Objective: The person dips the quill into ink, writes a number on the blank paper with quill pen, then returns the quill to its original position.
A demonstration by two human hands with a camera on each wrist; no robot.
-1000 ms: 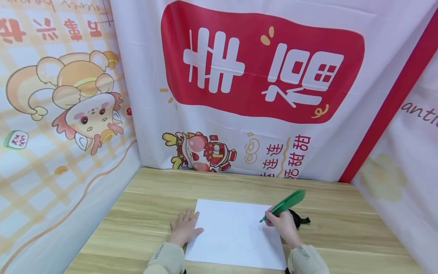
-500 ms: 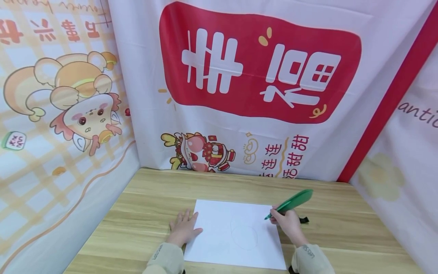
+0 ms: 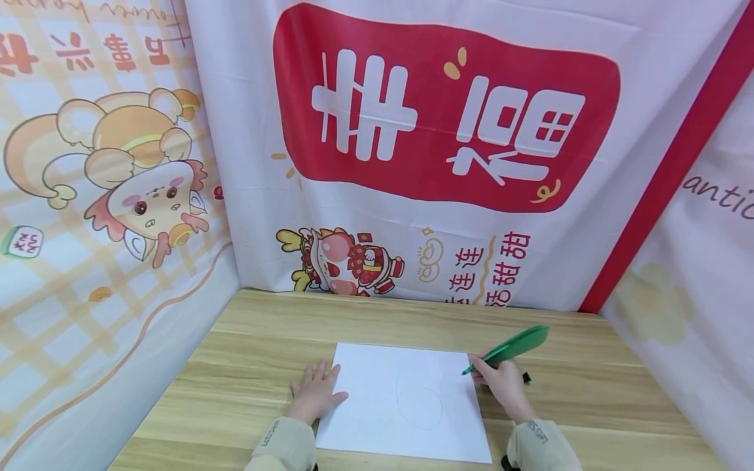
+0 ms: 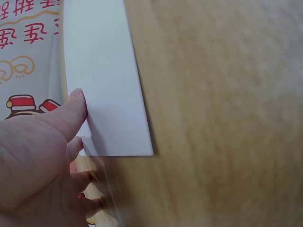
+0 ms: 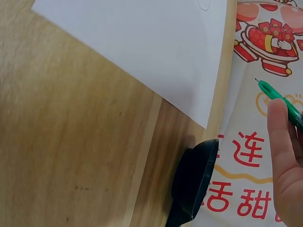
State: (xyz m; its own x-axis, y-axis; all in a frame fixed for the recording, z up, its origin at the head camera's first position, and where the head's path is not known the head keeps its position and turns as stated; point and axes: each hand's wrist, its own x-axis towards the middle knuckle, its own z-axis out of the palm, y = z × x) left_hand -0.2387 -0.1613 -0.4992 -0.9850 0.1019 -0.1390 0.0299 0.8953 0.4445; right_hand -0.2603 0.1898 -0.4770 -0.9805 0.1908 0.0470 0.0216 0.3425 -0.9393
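Observation:
A white sheet of paper (image 3: 359, 425) lies on the wooden table, with a faint loop-shaped line (image 3: 441, 407) drawn on it. My left hand (image 3: 313, 394) rests at the sheet's left edge with fingers spread; its thumb (image 4: 75, 109) lies on the paper. At the upper right corner of the sheet, my right hand (image 3: 504, 386) pinches a green pen (image 3: 518, 343) whose upper end is broad and leaf-shaped. Its fine tip (image 5: 257, 79) shows in the right wrist view, held out from the fingers and pointing down-left over the paper in the head view.
A black rounded object (image 5: 194, 182) with a narrow end sits on the table (image 3: 265, 333) beside the right hand, which mostly hides it in the head view. Printed cloth hangings (image 3: 253, 196) enclose the table at the back and both sides.
My right hand has shifted rightward with the pen, away from the drawn line, and now covers more of the black object. The left hand stays in place on the paper.

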